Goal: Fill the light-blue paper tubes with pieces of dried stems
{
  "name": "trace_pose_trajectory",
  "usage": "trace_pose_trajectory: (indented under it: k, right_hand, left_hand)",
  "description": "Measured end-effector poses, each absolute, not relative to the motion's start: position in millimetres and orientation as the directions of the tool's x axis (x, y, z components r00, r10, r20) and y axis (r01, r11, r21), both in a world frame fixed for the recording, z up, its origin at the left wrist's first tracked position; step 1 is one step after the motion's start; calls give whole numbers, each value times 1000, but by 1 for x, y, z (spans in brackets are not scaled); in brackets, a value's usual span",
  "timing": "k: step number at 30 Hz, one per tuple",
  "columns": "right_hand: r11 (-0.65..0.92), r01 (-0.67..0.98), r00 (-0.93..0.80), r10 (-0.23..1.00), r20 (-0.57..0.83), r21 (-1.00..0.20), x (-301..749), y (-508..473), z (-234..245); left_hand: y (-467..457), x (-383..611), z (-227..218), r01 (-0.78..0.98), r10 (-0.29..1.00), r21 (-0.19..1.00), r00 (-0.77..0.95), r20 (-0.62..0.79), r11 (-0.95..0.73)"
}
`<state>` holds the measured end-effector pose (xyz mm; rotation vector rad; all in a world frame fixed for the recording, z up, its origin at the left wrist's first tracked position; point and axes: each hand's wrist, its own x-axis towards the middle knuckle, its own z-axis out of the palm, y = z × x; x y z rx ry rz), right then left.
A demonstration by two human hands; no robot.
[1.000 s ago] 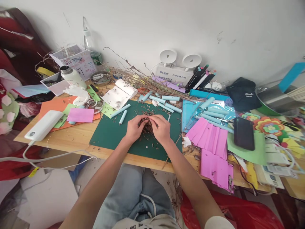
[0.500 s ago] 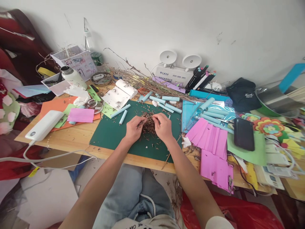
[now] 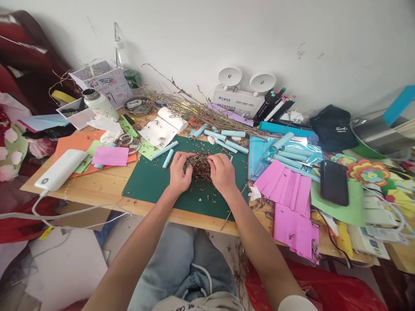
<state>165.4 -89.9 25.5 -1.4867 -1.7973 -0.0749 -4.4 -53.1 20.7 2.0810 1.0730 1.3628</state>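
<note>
Dried-twig bundle (image 3: 201, 167): brown. Cutting mat (image 3: 152, 185): dark green, at near edge of tan bench (image 3: 97, 190). Paper tubes (image 3: 236, 146): light blue. Folded paper (image 3: 285, 183): pink. Paper flower (image 3: 369, 172): multicoloured rings. Power bank (image 3: 61, 169): white, left corner.

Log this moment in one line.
left hand: at twiggy clump, left side | right hand: at clump, right side | beneath: green mat

A craft workspace — coloured paper (image 3: 110, 156), markers (image 3: 275, 105), wooden table (image 3: 100, 186).
</note>
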Motion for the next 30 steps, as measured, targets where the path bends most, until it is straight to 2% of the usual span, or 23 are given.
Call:
trace_pose_trajectory:
  k: [4, 7, 11, 18, 22, 26, 30]
  right_hand:
    - [363, 859, -103, 814, 572, -362, 163, -90, 27]
    - [400, 829, -126, 815, 566, -391, 160, -91, 26]
    - [379, 804, -56, 816, 576, -458, 155, -93, 23]
    - [263, 817, 106, 807, 582, -514, 147, -96, 22]
    - [242, 784, 204, 768, 607, -571, 160, -92, 25]
    - [311, 721, 159, 795, 585, -619, 168, -90, 24]
    - [316, 725, 112, 823, 557, -613, 164, -90, 21]
  left_hand:
    - [-54, -2, 18, 360, 732, 637, 345, 588, -681]
    - [-51, 2, 12, 357, 721, 626, 333, 607, -693]
    - [-50, 4, 7, 377, 728, 624, 308, 612, -684]
    - [-53, 4, 6, 425, 674, 532, 342, 655, -733]
    - [-52, 4, 4, 403, 675, 551, 304, 672, -730]
    - [-48, 5, 0, 396, 699, 586, 266, 664, -707]
    - [-47, 5, -2, 423, 719, 590, 287, 633, -688]
